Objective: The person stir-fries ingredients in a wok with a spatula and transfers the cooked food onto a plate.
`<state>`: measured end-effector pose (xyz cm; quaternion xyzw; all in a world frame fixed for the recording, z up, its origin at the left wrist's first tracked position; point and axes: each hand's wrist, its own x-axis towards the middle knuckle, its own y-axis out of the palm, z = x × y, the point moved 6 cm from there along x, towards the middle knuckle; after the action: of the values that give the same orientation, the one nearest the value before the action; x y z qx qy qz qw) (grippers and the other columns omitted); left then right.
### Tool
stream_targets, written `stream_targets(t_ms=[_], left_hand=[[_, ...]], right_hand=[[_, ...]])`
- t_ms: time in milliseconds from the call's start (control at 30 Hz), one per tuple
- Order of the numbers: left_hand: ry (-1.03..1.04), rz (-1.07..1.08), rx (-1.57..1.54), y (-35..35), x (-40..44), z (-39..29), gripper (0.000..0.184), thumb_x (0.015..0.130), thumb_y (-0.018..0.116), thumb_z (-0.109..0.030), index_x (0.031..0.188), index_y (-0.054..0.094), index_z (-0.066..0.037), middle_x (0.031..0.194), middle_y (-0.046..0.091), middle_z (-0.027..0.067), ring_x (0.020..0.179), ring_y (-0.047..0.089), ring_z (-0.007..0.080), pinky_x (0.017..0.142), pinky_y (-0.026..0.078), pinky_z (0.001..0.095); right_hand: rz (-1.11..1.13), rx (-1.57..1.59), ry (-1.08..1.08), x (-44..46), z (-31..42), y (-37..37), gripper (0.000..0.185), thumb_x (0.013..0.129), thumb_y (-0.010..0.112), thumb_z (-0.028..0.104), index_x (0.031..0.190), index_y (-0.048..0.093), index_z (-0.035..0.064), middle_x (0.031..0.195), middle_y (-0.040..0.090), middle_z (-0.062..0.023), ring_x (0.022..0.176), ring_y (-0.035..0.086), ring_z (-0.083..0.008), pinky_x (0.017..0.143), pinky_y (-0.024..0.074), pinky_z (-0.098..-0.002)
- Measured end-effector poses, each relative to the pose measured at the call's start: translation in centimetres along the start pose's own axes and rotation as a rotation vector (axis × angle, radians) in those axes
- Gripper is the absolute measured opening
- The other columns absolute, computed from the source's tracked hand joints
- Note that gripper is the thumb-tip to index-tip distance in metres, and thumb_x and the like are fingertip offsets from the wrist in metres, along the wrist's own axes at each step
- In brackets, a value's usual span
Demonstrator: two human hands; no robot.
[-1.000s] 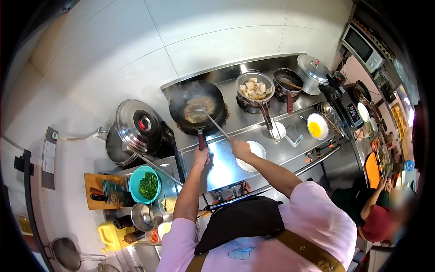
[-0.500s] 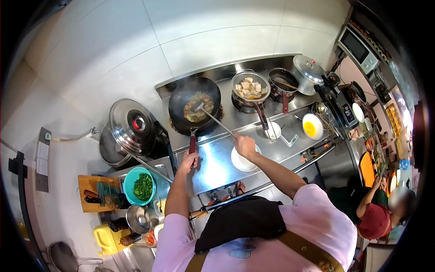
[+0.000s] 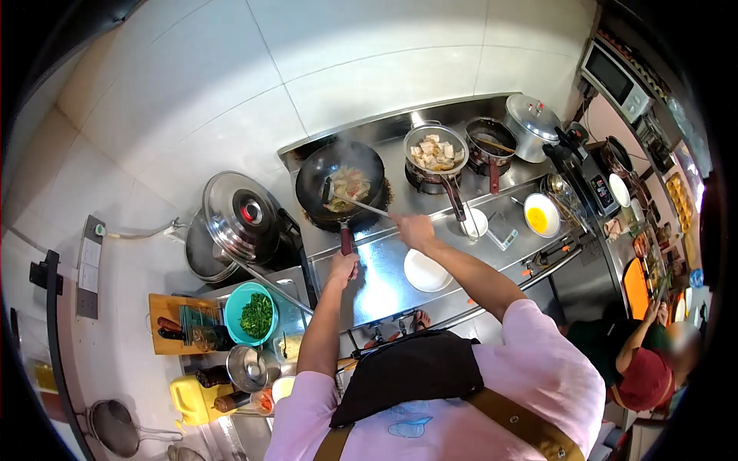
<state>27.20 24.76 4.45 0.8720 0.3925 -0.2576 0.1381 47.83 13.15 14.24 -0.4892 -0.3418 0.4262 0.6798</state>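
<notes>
Head view, left to right: the left hand (image 3: 344, 266) is wrapped round the end of the wok handle (image 3: 346, 240), as half a second ago. The black wok (image 3: 312, 183) sits on the stove, holding the steaming food (image 3: 353, 184). The spatula (image 3: 361, 203) now has its dark head at the food's left side; earlier it was nearer the middle, its shaft steeper. That suggests the pieces are being actively stirred. The right hand (image 3: 415, 231) is closed round the shaft, above the steel desk (image 3: 375, 290), near a white dish (image 3: 427, 271).
</notes>
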Motion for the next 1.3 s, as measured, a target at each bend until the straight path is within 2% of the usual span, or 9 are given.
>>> stream_targets(t_ms=[67, 267, 467, 567, 867, 967, 1167, 1300], left_hand=[[-0.001, -0.01, 0.014, -0.1, -0.2, -0.3, 0.018, 0.085, 0.066, -0.008, 0.089, 0.048, -0.008, 0.065, 0.051, 0.0017, 0.046, 0.047, 0.0123, 0.038, 0.037, 0.03], [0.0, -0.027, 0.01, -0.1, -0.3, -0.2, 0.018, 0.086, 0.065, -0.009, 0.089, 0.048, -0.009, 0.065, 0.051, 0.0011, 0.046, 0.047, 0.0119, 0.038, 0.037, 0.0293], [-0.002, -0.036, -0.005, -0.2, -0.2, -0.1, 0.018, 0.085, 0.066, -0.009, 0.09, 0.048, -0.009, 0.066, 0.051, 0.0012, 0.047, 0.047, 0.0116, 0.038, 0.037, 0.0292], [0.008, -0.044, 0.002, 0.0, 0.1, 0.1, 0.019, 0.085, 0.066, -0.01, 0.09, 0.048, -0.009, 0.065, 0.051, 0.0011, 0.047, 0.048, 0.0115, 0.038, 0.038, 0.0289], [0.032, -0.047, 0.015, 0.2, -0.4, -0.3, 0.016, 0.085, 0.066, -0.01, 0.086, 0.05, -0.007, 0.065, 0.052, 0.0016, 0.047, 0.049, 0.0122, 0.037, 0.038, 0.0294], [0.037, -0.102, 0.035, 0.5, -0.2, -0.1, 0.016, 0.085, 0.066, -0.009, 0.086, 0.05, -0.007, 0.064, 0.052, 0.0022, 0.047, 0.049, 0.013, 0.037, 0.038, 0.0296], [0.029, -0.194, 0.069, 1.5, 0.5, 0.2, 0.016, 0.085, 0.065, -0.008, 0.09, 0.049, -0.005, 0.066, 0.053, 0.0041, 0.047, 0.05, 0.0138, 0.037, 0.038, 0.0303], [0.013, -0.214, 0.104, 1.9, 0.2, -0.1, 0.019, 0.087, 0.065, -0.009, 0.094, 0.048, -0.006, 0.066, 0.053, 0.0039, 0.047, 0.05, 0.0133, 0.037, 0.038, 0.0293]], right_hand=[[0.034, -0.058, 0.004, -0.1, -0.7, -0.7, 0.041, 0.086, 0.059, 0.016, 0.127, 0.061, 0.0206, 0.102, 0.07, -0.0149, 0.09, 0.068, -0.0342, 0.076, 0.0548, -0.0465], [0.031, -0.023, 0.055, -0.7, -1.6, -2.2, 0.05, 0.083, 0.063, 0.014, 0.133, 0.058, 0.0218, 0.111, 0.067, -0.0119, 0.1, 0.066, -0.031, 0.08, 0.0547, -0.0433], [-0.005, -0.006, -0.036, -2.8, -1.6, -3.7, 0.046, 0.087, 0.06, 0.016, 0.132, 0.059, 0.0208, 0.105, 0.068, -0.0131, 0.094, 0.067, -0.0324, 0.077, 0.0544, -0.0442], [0.071, -0.115, 0.048, -2.2, -2.7, -3.2, 0.055, 0.083, 0.056, 0.01, 0.136, 0.056, 0.024, 0.108, 0.068, -0.0139, 0.096, 0.067, -0.0356, 0.077, 0.0554, -0.0474], [0.016, -0.017, 0.028, -4.1, -0.5, -6.9, 0.049, 0.083, 0.056, 0.011, 0.131, 0.06, 0.0207, 0.11, 0.068, -0.0151, 0.094, 0.068, -0.0342, 0.077, 0.0552, -0.0463], [0.02, -0.035, 0.072, -4.0, -1.6, -5.9, 0.047, 0.083, 0.056, 0.013, 0.13, 0.06, 0.0197, 0.102, 0.069, -0.0165, 0.093, 0.068, -0.0356, 0.076, 0.0549, -0.0469], [-0.059, 0.124, 0.191, -3.3, -1.6, -2.1, 0.039, 0.088, 0.053, 0.016, 0.126, 0.061, 0.0177, 0.089, 0.07, -0.0194, 0.087, 0.068, -0.0394, 0.074, 0.0539, -0.0501], [0.053, 0.132, 0.208, -1.7, -0.6, 0.9, 0.028, 0.091, 0.05, 0.017, 0.117, 0.062, 0.0147, 0.091, 0.07, -0.0221, 0.086, 0.067, -0.0424, 0.076, 0.0531, -0.0528]])
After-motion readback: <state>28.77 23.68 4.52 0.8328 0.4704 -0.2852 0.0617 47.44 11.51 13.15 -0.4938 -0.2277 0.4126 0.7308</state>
